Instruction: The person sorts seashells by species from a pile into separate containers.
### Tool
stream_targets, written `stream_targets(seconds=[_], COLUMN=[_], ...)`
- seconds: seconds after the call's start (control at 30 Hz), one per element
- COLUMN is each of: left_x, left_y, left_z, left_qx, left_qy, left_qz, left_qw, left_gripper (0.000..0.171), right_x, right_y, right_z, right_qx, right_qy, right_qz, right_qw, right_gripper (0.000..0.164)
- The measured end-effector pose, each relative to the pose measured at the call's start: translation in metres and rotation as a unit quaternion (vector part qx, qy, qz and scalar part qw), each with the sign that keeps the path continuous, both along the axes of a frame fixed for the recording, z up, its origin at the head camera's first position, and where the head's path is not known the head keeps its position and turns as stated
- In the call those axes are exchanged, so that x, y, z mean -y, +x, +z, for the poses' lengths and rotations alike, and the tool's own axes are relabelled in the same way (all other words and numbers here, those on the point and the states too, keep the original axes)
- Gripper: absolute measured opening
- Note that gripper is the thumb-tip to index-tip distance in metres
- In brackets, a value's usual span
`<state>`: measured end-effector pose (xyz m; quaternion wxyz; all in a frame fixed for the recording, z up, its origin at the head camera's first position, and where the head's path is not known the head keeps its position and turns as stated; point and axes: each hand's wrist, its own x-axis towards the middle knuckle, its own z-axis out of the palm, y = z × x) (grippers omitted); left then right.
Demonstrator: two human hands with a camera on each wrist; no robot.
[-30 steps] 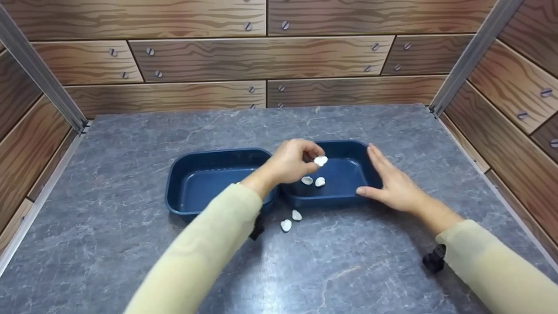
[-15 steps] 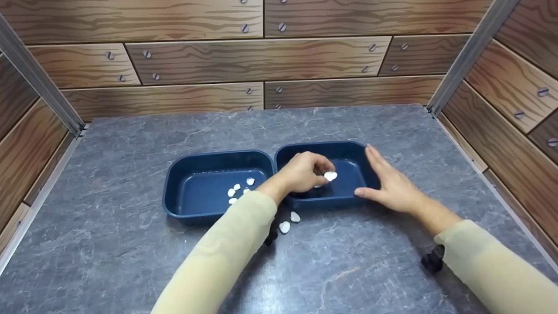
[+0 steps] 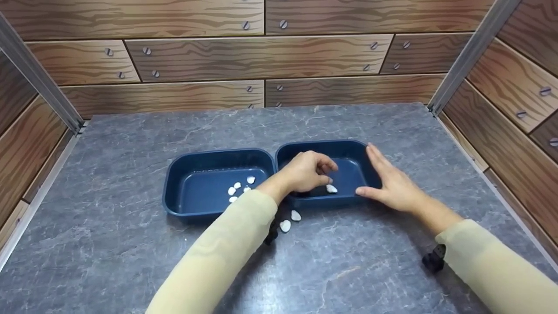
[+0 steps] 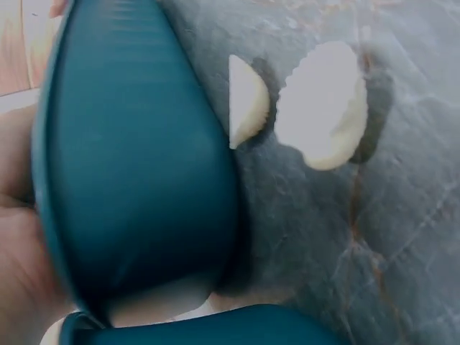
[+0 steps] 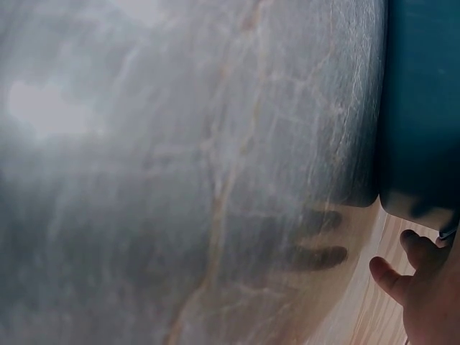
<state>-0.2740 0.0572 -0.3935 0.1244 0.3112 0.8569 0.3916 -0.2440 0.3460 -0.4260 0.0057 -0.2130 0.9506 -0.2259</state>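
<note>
My left hand [image 3: 307,172] hangs over the right-hand blue bin [image 3: 324,199], with a gap between its thumb and curved fingers and nothing seen held there. Just below the thumb lies a white seashell [image 3: 331,189] inside that bin; the hand covers part of the bin floor. At the bin's right end, my right hand [image 3: 394,187] rests against the rim, thumb at the front and straight fingers along the side. In the left wrist view, two ridged seashells [image 4: 323,104] lie on the table beside a blue bin wall [image 4: 136,151].
A second blue bin [image 3: 181,213] stands to the left, its side against the first. Several white seashells [image 3: 231,191] lie in its right part, partly behind my left sleeve [image 3: 231,235]. Two more seashells [image 3: 285,226] are on the grey marbled table [image 3: 370,270]. Wood-print walls [image 3: 261,56] enclose the table.
My left hand moved right and down into the right bin. The seashell it pinched has been let go and now lies lower, in the bin. The right hand stays put.
</note>
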Motion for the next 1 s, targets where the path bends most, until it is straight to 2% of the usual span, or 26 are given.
stream_targets(seconds=[0.27,0.43,0.57,0.7,0.77,1.0], left_x=[0.017,0.033,0.047,0.058,0.064,0.087], left_y=[0.018,0.037,0.055,0.073,0.083,0.109], left_z=[0.029,0.043,0.048,0.046,0.043,0.016], left_qx=[-0.026,-0.043,-0.06,-0.076,-0.07,-0.046], left_qy=[0.046,0.057,0.082,0.121,0.131,0.132], left_qz=[-0.004,-0.008,-0.022,-0.042,-0.044,-0.041], left_qw=[0.9986,0.9974,0.9946,0.9889,0.988,0.9894], left_gripper=[0.031,0.031,0.029,0.027,0.026,0.024], right_x=[-0.001,0.0,0.0,0.0,0.0,0.0], right_y=[0.0,0.0,0.001,0.001,0.001,-0.001], right_z=[0.0,0.0,0.0,0.0,-0.001,-0.001], right_qx=[0.0,-0.006,-0.012,-0.015,-0.015,-0.006], right_qy=[-0.002,-0.006,-0.01,-0.009,-0.006,0.004], right_qz=[-0.001,0.0,0.004,0.005,0.005,0.0], right_qw=[1.0,1.0,1.0,1.0,1.0,1.0], right_gripper=[0.11,0.109,0.108,0.108,0.109,0.11])
